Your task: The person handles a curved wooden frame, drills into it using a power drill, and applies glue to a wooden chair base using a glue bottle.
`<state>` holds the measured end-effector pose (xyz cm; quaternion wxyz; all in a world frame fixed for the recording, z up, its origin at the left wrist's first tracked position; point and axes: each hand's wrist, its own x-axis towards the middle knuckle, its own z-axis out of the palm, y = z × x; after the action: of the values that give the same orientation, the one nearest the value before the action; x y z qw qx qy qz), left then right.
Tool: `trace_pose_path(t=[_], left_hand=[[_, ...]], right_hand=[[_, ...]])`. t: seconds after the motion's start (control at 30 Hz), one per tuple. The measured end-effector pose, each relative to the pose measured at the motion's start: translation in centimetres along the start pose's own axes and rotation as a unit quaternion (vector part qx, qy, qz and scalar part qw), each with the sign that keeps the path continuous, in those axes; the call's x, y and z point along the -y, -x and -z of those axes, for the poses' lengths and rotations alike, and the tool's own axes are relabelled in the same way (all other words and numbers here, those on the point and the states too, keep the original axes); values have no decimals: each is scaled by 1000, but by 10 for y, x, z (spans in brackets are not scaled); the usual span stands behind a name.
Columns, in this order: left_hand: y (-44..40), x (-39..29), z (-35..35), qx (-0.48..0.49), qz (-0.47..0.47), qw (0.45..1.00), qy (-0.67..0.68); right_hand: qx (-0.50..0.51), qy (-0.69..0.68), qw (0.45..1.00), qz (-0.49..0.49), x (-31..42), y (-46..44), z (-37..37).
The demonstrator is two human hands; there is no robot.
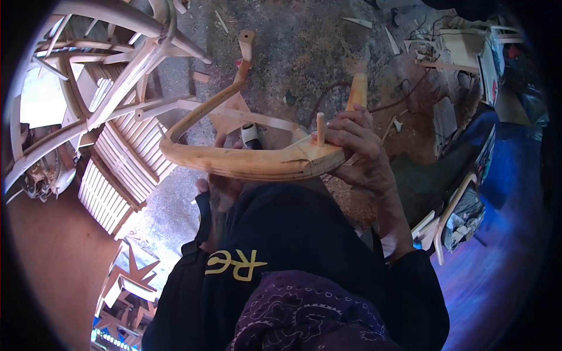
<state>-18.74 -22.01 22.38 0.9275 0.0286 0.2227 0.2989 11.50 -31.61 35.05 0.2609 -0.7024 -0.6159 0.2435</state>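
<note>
A curved wooden chair frame [234, 161] is held across the front of my body. A short round peg [320, 130] stands up from its thicker right end, near a seam in the wood. My right hand [363, 146] wraps round that end, fingers beside the peg. A flat, tapered wooden piece [358, 90] sticks out beyond my right fingers. My left hand [225, 190] grips the frame from below, largely hidden by it, with fingertips showing past its far side. Close to those fingertips is a black-and-white object [252, 136] that I cannot identify.
Pale wooden chair frames [126, 76] are stacked at the left, beside slatted wooden panels [117, 158]. Wood offcuts [392, 41] and dust litter the rough floor [298, 47]. At the right are a curved wooden piece [453, 210] and a dark plastic bag [465, 219].
</note>
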Motion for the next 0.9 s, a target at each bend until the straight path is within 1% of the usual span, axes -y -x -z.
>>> trace_pose_path(t=[0.03,0.13,0.17,0.23,0.27,0.4,0.47,0.5,0.53,0.6,0.63,0.73,0.77,0.83,0.87,0.9], left_hand=[[-7,5,-11,1,-26,1000,8],[-15,14,-21,-116,-70,987,83],[-14,19,-29,-163,-70,982,64],[-16,30,-21,-192,-74,978,41],[-16,36,-17,-207,-77,975,30],[-21,77,-45,-217,-105,970,16],[-21,97,-44,-228,-126,965,10],[-20,105,-41,-241,-135,961,7],[-19,111,-37,-237,-139,961,-3],[-16,126,-30,-231,-149,961,-15],[-16,132,-36,-243,-167,955,-36],[-5,134,-38,-234,-175,955,-51],[-2,132,-23,-246,-194,949,-42],[7,137,-17,-239,-209,948,-11],[11,142,-15,-232,-216,948,5],[14,152,-38,-257,-225,940,-31]], right_hand=[[-3,-6,1000,6,-5,6,-1],[-9,-5,1000,3,-15,28,0],[-13,-9,1000,8,-24,38,0],[-20,-22,999,20,-46,57,-3],[-13,-55,998,9,-52,64,2],[29,-171,984,-29,-83,93,26],[52,-306,947,-83,-95,103,33],[62,-414,899,-131,-96,105,30],[76,-516,834,-181,-98,106,26],[128,-532,818,-177,-115,114,16],[157,-537,810,-175,-120,116,12],[152,-602,745,-244,-108,121,19],[171,-577,769,-216,-108,120,16],[207,-521,812,-160,-107,119,11],[199,-530,809,-156,-104,120,5],[190,-538,807,-150,-99,122,-4]])
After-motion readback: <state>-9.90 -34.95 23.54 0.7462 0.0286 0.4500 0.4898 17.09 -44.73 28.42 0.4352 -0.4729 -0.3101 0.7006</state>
